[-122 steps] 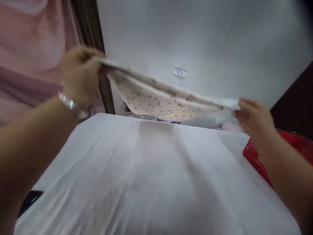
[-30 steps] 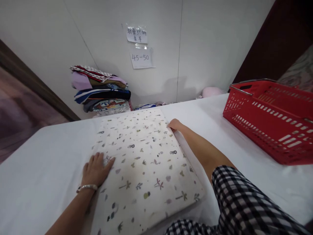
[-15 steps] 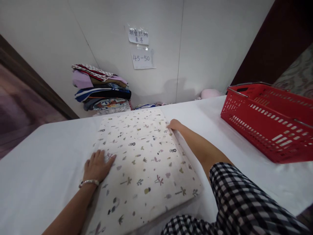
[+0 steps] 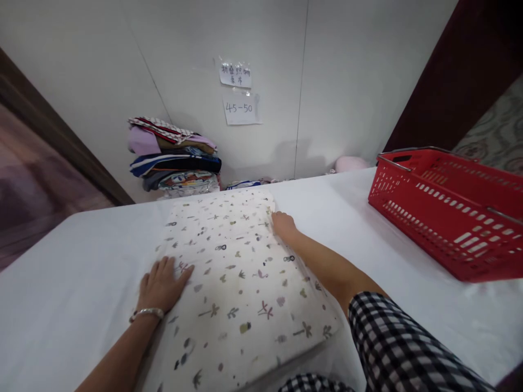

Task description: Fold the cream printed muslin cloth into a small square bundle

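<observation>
I see the left hand lying flat and open, fingers a little spread, on the left part of the printed cloth; a bracelet circles its wrist. Further up on the opposite side, I have the right hand with fingers curled, pinching the cloth's right edge near its far corner. Its arm runs back along that edge into a checked sleeve. The cloth lies in a folded rectangle across the middle of the white-covered table, reaching almost to the far edge. To the right I make out a red basket, well apart from the cloth. Beyond the table, a stack of fabrics rises near the wall, left of two paper notes taped one above the other.
</observation>
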`<state>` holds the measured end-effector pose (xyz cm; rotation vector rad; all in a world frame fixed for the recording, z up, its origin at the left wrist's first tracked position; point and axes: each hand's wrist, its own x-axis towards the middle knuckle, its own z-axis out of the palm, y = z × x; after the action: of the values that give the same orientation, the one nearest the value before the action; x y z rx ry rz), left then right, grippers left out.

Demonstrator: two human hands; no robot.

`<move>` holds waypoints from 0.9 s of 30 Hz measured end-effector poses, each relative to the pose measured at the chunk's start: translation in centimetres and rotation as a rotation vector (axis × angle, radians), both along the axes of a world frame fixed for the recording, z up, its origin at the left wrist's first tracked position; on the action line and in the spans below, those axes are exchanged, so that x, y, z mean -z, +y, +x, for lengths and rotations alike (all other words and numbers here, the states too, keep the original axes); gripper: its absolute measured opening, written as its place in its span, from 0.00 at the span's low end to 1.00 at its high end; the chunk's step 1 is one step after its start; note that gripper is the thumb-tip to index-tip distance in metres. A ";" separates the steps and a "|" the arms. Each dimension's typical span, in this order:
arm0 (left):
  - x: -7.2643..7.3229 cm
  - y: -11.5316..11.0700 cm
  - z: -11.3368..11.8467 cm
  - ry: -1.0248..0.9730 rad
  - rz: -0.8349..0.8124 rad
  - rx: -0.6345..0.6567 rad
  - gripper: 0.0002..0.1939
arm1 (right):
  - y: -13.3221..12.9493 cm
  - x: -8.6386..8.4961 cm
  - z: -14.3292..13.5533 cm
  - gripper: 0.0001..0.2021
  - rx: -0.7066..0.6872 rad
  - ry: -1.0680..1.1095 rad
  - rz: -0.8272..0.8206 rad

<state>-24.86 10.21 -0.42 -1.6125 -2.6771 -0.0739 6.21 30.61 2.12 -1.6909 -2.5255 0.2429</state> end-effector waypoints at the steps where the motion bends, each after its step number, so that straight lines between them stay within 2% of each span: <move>1: 0.0 0.0 0.0 0.001 0.001 0.001 0.41 | -0.2 0.1 -0.2 0.16 -0.003 0.007 -0.001; 5: 0.2 0.0 -0.2 0.007 -0.004 0.000 0.42 | 0.1 0.1 0.0 0.15 0.031 0.066 -0.026; 8: 0.1 0.0 -0.2 -0.001 -0.010 0.000 0.42 | 1.3 0.2 1.1 0.14 0.125 0.140 -0.076; 11: 0.0 0.0 -0.2 -0.010 -0.002 0.004 0.42 | 2.8 0.1 2.5 0.11 0.245 0.227 -0.164; 15: -0.2 0.0 0.1 -0.019 0.003 -0.011 0.41 | 4.1 -0.3 3.2 0.10 0.307 0.363 -0.339; 21: 0.0 -0.2 -0.1 -0.057 0.002 -0.011 0.40 | 3.6 -0.6 3.4 0.06 0.351 0.522 -0.515; 27: 0.3 -0.3 -0.9 -0.080 -0.007 -0.090 0.40 | 3.1 0.4 4.4 0.07 0.355 0.633 -0.518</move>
<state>-25.80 9.94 -0.73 -1.5203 -2.8085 -0.1315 10.56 33.67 1.76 -1.7879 -1.7544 1.2518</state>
